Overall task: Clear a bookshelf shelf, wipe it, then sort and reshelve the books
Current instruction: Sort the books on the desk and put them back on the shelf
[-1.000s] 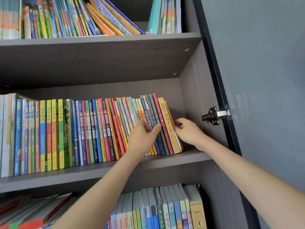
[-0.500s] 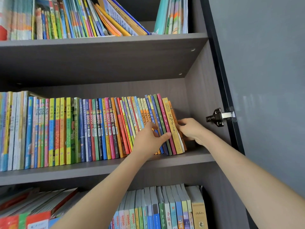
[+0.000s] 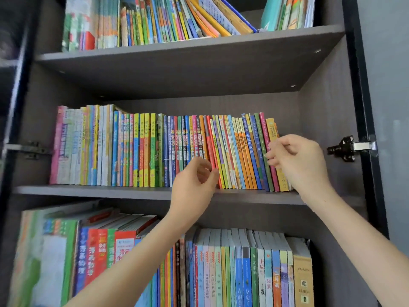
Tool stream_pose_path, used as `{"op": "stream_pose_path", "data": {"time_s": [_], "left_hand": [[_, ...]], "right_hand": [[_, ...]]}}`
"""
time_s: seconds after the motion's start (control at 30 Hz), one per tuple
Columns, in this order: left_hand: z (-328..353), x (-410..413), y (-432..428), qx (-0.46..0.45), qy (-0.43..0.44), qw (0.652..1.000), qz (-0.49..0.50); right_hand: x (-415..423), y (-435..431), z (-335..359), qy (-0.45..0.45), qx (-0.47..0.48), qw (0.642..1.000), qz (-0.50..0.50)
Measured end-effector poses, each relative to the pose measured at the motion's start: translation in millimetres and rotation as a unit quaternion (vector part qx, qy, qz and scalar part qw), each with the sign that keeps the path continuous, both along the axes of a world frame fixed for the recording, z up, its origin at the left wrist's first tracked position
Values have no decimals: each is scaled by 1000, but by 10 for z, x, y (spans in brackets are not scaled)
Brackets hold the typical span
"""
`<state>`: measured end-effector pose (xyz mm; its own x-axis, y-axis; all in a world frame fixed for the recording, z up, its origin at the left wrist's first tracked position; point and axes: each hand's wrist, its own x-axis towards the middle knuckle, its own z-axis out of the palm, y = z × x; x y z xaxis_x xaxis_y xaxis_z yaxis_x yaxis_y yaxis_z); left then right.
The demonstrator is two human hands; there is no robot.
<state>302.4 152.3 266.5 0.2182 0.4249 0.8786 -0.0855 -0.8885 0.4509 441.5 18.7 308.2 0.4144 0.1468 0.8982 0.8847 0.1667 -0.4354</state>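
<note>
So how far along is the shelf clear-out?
Nothing looks done yet: the middle shelf is packed with its book row. In hand: the left hand and right hand are at the right end of that row, grip unclear. Left to do: emptying, wiping, sorting, reshelving.

- Middle shelf: a row of books, the right end leaning left.
- Left hand curled at red spines.
- Right hand, fingertips on the end books; grip unclear.

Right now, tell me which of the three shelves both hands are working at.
The middle shelf: the left hand and right hand both reach its books. The shelves above and below go untouched.
</note>
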Motion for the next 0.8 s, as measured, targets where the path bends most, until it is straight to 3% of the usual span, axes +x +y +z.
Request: {"op": "stream_pose_path", "data": {"time_s": [0.3,0.5,0.63,0.8], "left_hand": [[-769,-1560,230,-54,65,985,148],[-1320,-2977,272,-91,130,965,210],[-1710,-4154,182,-105,142,953,247],[-2095,-5606,96,-121,111,919,358]], "right_hand": [[-1293,233,-662,-1,-201,970,140],[-2533,555,-1125,3,-259,943,209],[-3672,813,-1599,44,-306,895,322],[-5110,1003,-2290,49,-383,805,451]]}}
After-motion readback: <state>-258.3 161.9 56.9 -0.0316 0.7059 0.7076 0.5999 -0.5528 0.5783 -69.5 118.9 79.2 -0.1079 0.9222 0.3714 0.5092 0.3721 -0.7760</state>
